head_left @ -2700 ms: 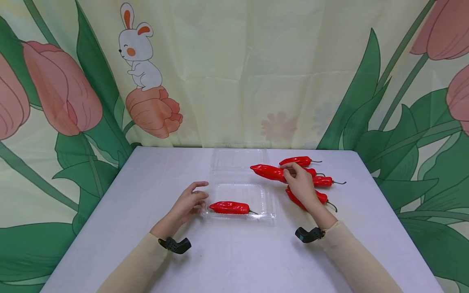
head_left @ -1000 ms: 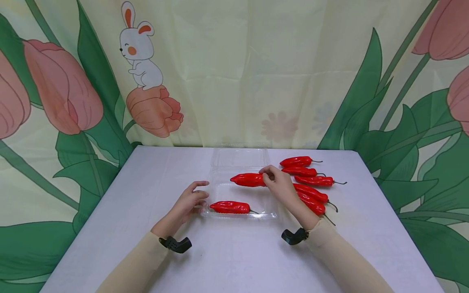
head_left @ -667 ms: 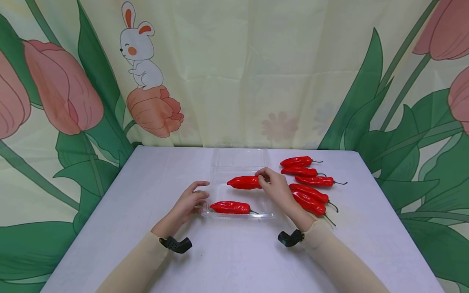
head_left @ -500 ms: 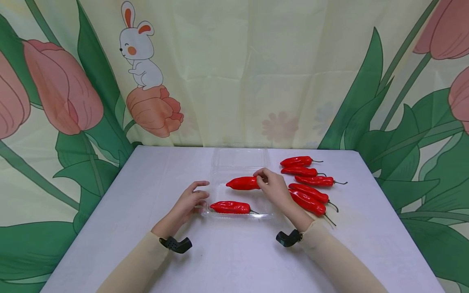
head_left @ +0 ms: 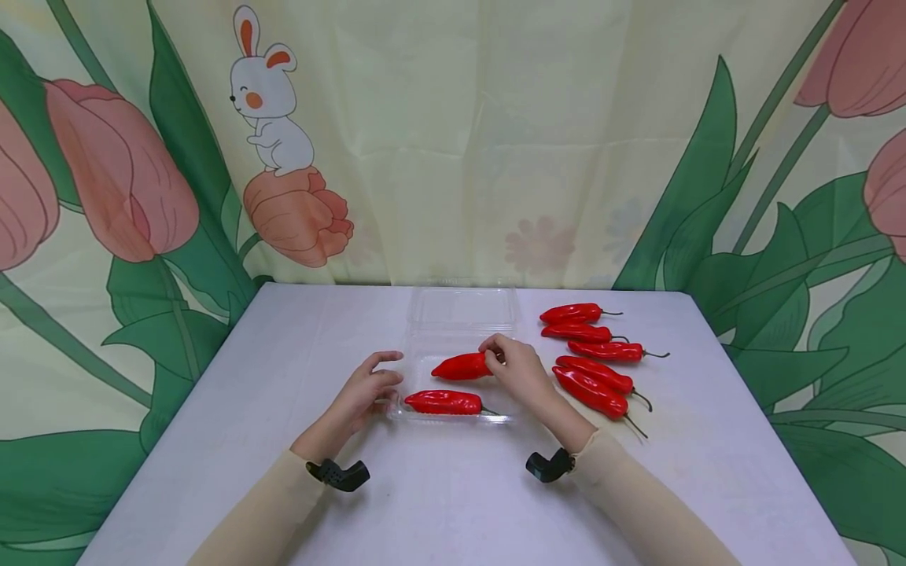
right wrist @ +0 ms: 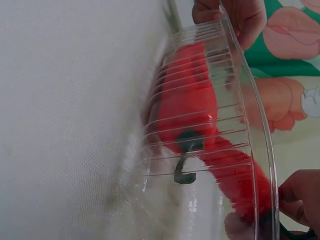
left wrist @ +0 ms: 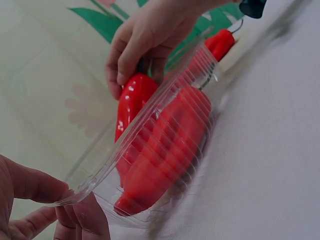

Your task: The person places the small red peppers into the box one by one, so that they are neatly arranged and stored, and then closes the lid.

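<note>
My left hand (head_left: pixel 357 397) pinches the left rim of a clear plastic clamshell box (left wrist: pixel 135 131) between thumb and fingers. Along the front of its base lies one red chili pepper (head_left: pixel 444 402), tip to the left. A second red chili pepper (head_left: pixel 462 367) is tilted over the base behind it, tip down and left. My right hand (head_left: pixel 520 373) grips that pepper near the stem end, with part of the green stem (right wrist: pixel 300 234) showing past the fingers in the right wrist view. The first pepper's curled stem (right wrist: pixel 185 167) shows through the ribbed wall.
The box's lid (head_left: pixel 463 308) lies folded back towards the curtain. Right of the box, several red chili peppers (head_left: pixel 591 391) lie in a loose column, stems to the right. A white cloth (head_left: pixel 432 503) covers the table, and a printed floral curtain (head_left: pixel 425 141) hangs behind.
From over the peppers at the right, my right hand has carried its pepper left and lowered it into the box's base behind the first one. My left hand stays at the rim.
</note>
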A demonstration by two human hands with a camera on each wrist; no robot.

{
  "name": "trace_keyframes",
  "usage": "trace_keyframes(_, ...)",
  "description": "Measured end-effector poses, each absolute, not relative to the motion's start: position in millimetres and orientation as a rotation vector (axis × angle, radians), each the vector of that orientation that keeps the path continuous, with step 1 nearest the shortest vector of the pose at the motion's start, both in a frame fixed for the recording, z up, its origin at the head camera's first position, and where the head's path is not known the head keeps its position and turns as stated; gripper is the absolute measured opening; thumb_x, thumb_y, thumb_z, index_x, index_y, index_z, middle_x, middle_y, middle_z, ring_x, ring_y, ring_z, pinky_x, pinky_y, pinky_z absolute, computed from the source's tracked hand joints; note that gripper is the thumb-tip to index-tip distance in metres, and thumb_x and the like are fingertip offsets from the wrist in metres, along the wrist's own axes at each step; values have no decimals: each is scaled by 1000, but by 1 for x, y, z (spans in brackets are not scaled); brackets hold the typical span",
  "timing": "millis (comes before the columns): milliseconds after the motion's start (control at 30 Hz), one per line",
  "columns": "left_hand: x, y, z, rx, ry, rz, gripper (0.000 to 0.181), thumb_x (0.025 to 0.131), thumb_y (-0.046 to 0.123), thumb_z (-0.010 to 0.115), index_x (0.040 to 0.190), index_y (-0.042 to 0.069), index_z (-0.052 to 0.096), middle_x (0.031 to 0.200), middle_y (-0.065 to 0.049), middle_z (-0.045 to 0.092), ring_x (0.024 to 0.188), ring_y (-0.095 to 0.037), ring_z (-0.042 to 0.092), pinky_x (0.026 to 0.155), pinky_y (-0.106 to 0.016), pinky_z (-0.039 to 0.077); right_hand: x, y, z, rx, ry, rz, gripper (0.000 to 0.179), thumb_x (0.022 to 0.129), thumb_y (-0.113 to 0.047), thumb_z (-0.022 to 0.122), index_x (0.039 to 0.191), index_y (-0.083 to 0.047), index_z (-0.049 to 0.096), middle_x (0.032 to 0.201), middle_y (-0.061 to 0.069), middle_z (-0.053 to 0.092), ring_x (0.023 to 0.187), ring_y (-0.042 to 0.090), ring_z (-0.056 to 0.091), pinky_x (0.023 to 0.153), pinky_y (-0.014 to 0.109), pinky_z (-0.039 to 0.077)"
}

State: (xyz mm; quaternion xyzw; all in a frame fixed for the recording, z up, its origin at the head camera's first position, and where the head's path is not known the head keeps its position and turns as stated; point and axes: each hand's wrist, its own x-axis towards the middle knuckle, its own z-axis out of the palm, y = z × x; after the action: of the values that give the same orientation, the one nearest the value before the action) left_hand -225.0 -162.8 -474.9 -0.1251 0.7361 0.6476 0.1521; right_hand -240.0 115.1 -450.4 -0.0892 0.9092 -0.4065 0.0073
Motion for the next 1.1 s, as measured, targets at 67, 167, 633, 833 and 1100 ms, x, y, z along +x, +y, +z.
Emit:
trace_keyframes(67,-225,-162,-475,-359,2115,1855,50,98,17,64,146,21,50,119,-17,63,70,-16,59,64,-22,51,-240,114,-451,-292,2853,-1252,19,97,-15,64,114,-10,70,113,8,74,97,22,67,84,37,62)
trace_keyframes(167,-225,-162,-475,-352,2123,1849,50,98,17,64,146,21,50,121,-17,63,70,-17,59,64,-22,52,-239,112,-453,-310,2855,-1220,19,97,-15,65,114,-10,70,113,8,73,98,22,67,85,36,62)
trace_keyframes(633,-224,-163,-475,-334,2112,1868,51,98,17,65,146,20,50,120,-18,63,69,-16,59,64,-22,53,-233,99,-456,-368,2877,-1103,18,99,-17,66,117,-12,68,113,8,71,98,20,66,87,38,61)
trace_keyframes(833,-224,-163,-475,-330,2102,1875,51,97,17,65,146,20,50,115,-15,64,68,-15,59,65,-22,54,-231,93,-457,-397,2857,-1101,18,100,-16,66,116,-10,69,112,9,72,96,20,66,88,38,61)
trace_keyframes(1100,-225,-164,-476,-337,2098,1877,51,97,18,65,146,21,50,114,-13,64,69,-16,59,65,-23,53,-230,88,-460,-393,2859,-1052,19,99,-17,67,117,-11,70,113,9,71,93,19,65,85,36,62)
